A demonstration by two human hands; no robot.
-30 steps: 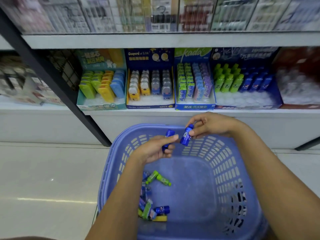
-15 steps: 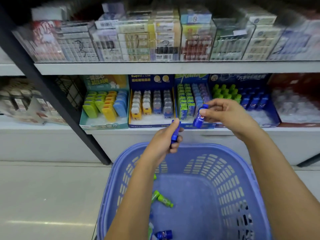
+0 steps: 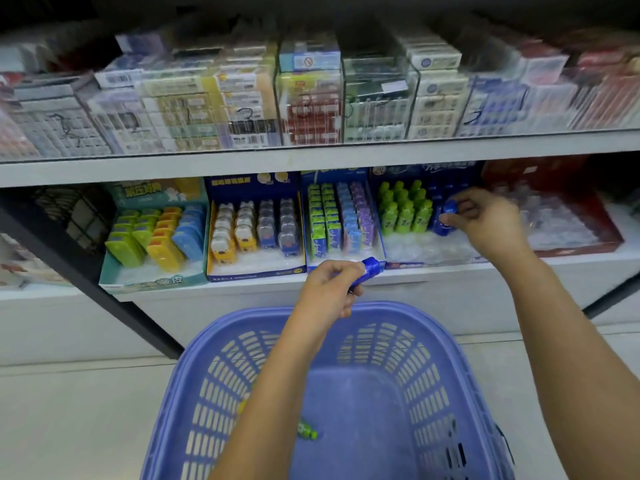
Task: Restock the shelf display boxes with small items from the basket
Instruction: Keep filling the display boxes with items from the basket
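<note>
The right hand point(image 3: 485, 225) pinches a blue bottle point(image 3: 446, 216) in the display box point(image 3: 426, 252), bare slots in front, while the left hand point(image 3: 327, 291) grips a second bottle point(image 3: 370, 266) at the shelf edge point(image 3: 554, 268) above the basket point(image 3: 242, 318), its near rim cut off.

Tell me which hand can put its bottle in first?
Right. The right hand holds a blue bottle inside the display box; the left hand holds the other bottle lower, outside it.

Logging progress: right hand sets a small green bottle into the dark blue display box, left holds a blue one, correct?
No. Head view: the right hand holds a small blue bottle, not green, at the dark blue display box; the left hand holds the other blue bottle.
</note>
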